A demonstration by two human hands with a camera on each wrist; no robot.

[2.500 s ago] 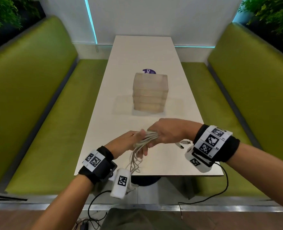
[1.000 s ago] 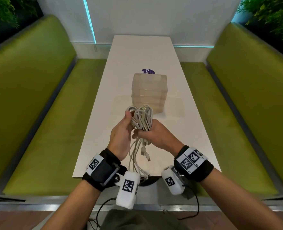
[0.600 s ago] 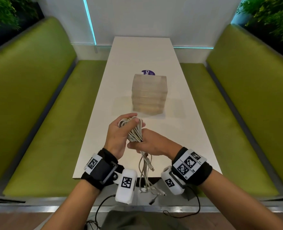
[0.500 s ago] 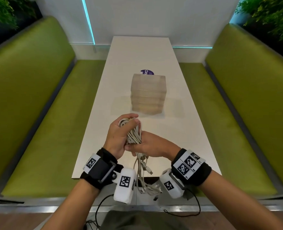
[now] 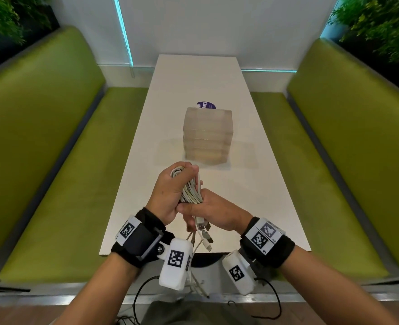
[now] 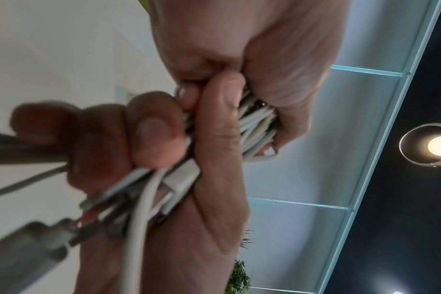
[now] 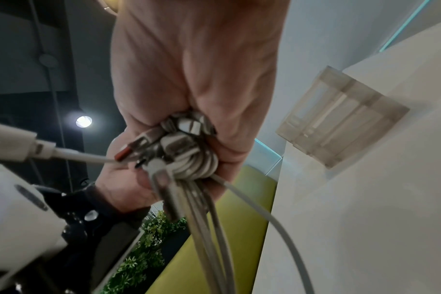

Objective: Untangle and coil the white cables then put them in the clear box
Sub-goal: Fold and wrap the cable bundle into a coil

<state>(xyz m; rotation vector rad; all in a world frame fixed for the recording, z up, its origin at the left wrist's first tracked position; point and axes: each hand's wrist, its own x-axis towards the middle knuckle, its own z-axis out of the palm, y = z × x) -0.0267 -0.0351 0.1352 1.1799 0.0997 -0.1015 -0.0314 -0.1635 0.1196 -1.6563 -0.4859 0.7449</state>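
Low in the centre of the head view, both hands are holding the bundle of white cables (image 5: 190, 190) above the near end of the white worktop (image 5: 252, 188). The left hand (image 5: 168, 191) is wrapping its fingers (image 5: 189, 170) around the looped top of the bundle, clamped on it. Just below and to the right, the right hand (image 5: 217, 213) is gripping the lower part, its fingers curled tight around the strands. Loose cable ends with metal plugs (image 5: 204, 233) are hanging from under the right hand, past the worktop's near edge. The clear box (image 5: 207, 134) is standing in the middle of the frame, farther up the worktop, apart from the hands. A purple sticker (image 5: 205, 105) is peeking out behind it. Green benches (image 5: 53, 160) are flanking the worktop on both sides.
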